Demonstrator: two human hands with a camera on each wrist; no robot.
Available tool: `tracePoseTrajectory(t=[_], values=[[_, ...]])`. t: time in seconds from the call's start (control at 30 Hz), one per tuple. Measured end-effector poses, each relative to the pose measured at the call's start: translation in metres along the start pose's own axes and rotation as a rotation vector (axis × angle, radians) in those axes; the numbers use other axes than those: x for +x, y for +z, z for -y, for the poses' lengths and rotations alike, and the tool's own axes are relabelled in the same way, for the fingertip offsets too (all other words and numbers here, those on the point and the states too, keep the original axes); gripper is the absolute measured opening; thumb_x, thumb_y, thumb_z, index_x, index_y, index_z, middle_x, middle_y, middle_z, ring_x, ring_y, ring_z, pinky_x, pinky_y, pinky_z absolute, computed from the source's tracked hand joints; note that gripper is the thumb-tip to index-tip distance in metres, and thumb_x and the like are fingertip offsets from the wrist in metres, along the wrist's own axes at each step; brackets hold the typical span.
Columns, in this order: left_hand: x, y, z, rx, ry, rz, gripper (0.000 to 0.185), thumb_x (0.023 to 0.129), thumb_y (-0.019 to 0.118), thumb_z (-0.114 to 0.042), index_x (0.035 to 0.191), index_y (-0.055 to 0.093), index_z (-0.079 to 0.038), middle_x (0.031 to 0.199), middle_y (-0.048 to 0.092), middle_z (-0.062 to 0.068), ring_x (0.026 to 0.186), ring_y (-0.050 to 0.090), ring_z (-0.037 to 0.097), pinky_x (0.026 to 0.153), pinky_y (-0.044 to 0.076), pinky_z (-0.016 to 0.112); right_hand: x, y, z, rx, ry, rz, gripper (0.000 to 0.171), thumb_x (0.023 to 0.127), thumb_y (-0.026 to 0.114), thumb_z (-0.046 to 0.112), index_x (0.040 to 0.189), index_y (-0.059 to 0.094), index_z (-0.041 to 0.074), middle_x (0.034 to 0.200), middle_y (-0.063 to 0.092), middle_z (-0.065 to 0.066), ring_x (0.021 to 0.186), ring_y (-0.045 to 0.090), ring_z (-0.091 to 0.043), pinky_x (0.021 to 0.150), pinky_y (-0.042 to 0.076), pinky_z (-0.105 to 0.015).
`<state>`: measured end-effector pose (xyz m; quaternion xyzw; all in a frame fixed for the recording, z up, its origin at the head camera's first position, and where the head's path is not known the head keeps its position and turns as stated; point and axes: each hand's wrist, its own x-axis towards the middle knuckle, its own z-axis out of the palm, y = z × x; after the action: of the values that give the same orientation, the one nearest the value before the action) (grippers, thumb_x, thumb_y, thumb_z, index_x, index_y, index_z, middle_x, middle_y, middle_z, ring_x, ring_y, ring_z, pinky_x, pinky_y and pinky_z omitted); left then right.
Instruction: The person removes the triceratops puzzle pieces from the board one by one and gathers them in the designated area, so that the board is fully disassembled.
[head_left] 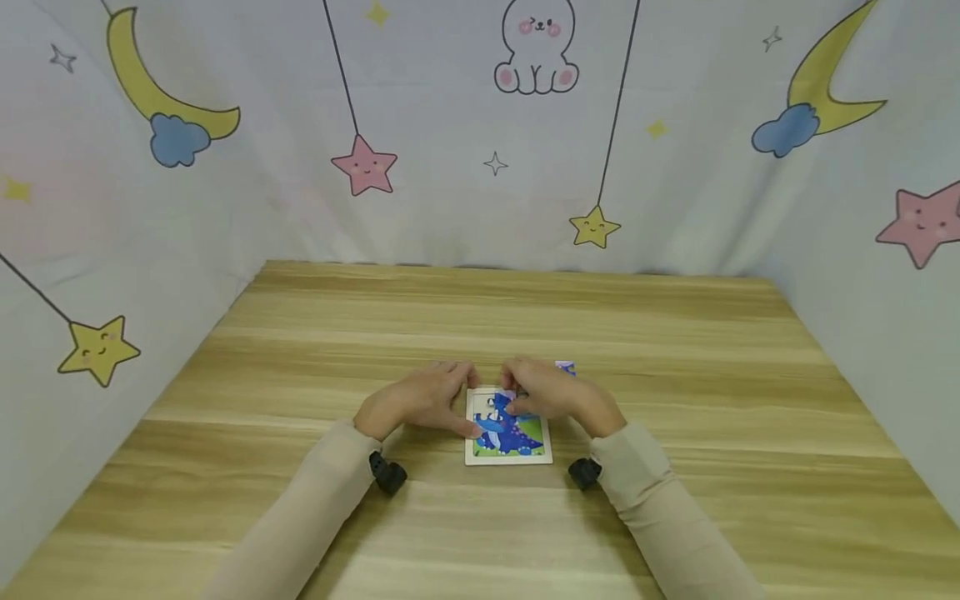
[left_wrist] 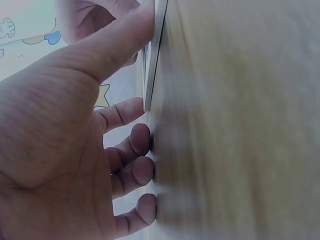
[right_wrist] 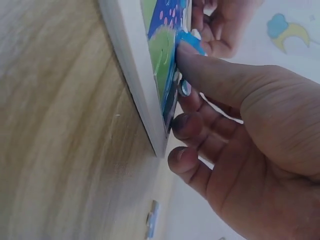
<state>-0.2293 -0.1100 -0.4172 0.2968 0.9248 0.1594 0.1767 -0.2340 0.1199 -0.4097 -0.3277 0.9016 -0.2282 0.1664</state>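
Note:
A small white-framed puzzle board (head_left: pixel 508 442) with a blue dinosaur picture lies on the wooden table (head_left: pixel 480 325), and both hands are on its far half. My left hand (head_left: pixel 420 402) rests at the board's left side. Its thumb (left_wrist: pixel 125 35) lies straight against the board's edge (left_wrist: pixel 159 30), and its fingertips (left_wrist: pixel 142 170) touch the table. My right hand (head_left: pixel 558 396) covers the upper right part. Its thumb (right_wrist: pixel 210 70) presses a light blue puzzle piece (right_wrist: pixel 189 40) against the board (right_wrist: pixel 135 65), with the fingers curled at the board's edge.
One loose puzzle piece (head_left: pixel 565 367) lies on the table just beyond my right hand, also seen as a loose piece (right_wrist: pixel 152 217) in the right wrist view. Cloth walls printed with moons and stars (head_left: pixel 363 165) close in the table at the back and both sides.

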Motion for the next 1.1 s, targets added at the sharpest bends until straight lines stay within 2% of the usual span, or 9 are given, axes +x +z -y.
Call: tracePoseTrajectory(t=[0.17,0.3,0.43,0.53,0.67,0.77,0.93,1.1], values=[[0.003,0.004,0.000,-0.008,0.006,0.000,0.068,0.080,0.079,-0.057,0.124,0.048,-0.016,0.105,0.051,0.002,0.096,0.047,0.019,0.083,0.043,0.037,-0.001,-0.003,-0.003,0.020,-0.016,-0.006,0.032,0.089,0.077,0.010,0.114,0.058,0.004,0.094,0.058,-0.002,0.086,0.055,-0.015,0.078,0.047,-0.030],[0.004,0.005,-0.001,-0.016,0.017,-0.002,0.068,0.080,0.078,-0.057,0.124,0.048,-0.015,0.104,0.051,0.002,0.095,0.047,0.020,0.083,0.043,0.038,-0.003,-0.008,-0.007,0.037,-0.034,0.004,0.018,0.091,0.075,0.012,0.105,0.065,0.009,0.088,0.061,0.002,0.081,0.055,-0.013,0.074,0.047,-0.029],[0.004,0.004,-0.001,-0.022,0.001,0.004,0.068,0.079,0.079,-0.057,0.124,0.048,-0.016,0.108,0.052,0.002,0.098,0.047,0.020,0.087,0.043,0.039,-0.007,-0.020,-0.018,0.138,-0.084,-0.005,0.002,0.097,0.068,0.015,0.098,0.069,0.014,0.086,0.064,0.004,0.079,0.058,-0.014,0.071,0.048,-0.029],[0.003,0.002,-0.001,-0.018,-0.013,0.003,0.067,0.079,0.079,-0.057,0.124,0.048,-0.017,0.111,0.052,0.003,0.100,0.047,0.020,0.089,0.042,0.039,-0.017,-0.037,-0.031,0.234,-0.079,-0.065,0.010,0.100,0.063,0.018,0.105,0.070,0.012,0.090,0.067,-0.001,0.081,0.062,-0.020,0.072,0.051,-0.037],[0.003,0.001,-0.001,-0.004,0.001,-0.001,0.068,0.079,0.078,-0.058,0.124,0.048,-0.017,0.111,0.053,0.004,0.100,0.047,0.021,0.089,0.042,0.040,-0.039,-0.060,-0.056,0.274,0.021,-0.185,0.019,0.103,0.059,0.020,0.113,0.069,0.008,0.094,0.068,-0.006,0.082,0.064,-0.026,0.076,0.052,-0.049],[0.002,0.000,-0.001,-0.010,0.010,-0.007,0.068,0.079,0.079,-0.057,0.124,0.049,-0.016,0.113,0.053,0.004,0.101,0.047,0.021,0.090,0.043,0.040,-0.053,-0.070,-0.075,0.229,0.101,-0.231,0.020,0.102,0.059,0.018,0.115,0.070,0.006,0.097,0.069,-0.005,0.083,0.065,-0.026,0.078,0.052,-0.049],[0.000,-0.001,-0.001,-0.017,0.010,-0.010,0.068,0.079,0.079,-0.056,0.124,0.049,-0.015,0.115,0.054,0.005,0.101,0.048,0.021,0.091,0.043,0.041,-0.063,-0.072,-0.093,0.176,0.170,-0.226,0.016,0.101,0.062,0.013,0.108,0.072,0.003,0.091,0.068,-0.005,0.080,0.062,-0.023,0.071,0.051,-0.037],[-0.001,-0.001,-0.001,-0.009,0.015,-0.010,0.067,0.079,0.079,-0.057,0.123,0.049,-0.015,0.113,0.054,0.005,0.100,0.047,0.021,0.089,0.042,0.040,-0.061,-0.065,-0.100,0.153,0.189,-0.198,0.012,0.098,0.063,0.009,0.101,0.072,0.001,0.082,0.066,-0.005,0.071,0.056,-0.017,0.063,0.047,-0.030]])
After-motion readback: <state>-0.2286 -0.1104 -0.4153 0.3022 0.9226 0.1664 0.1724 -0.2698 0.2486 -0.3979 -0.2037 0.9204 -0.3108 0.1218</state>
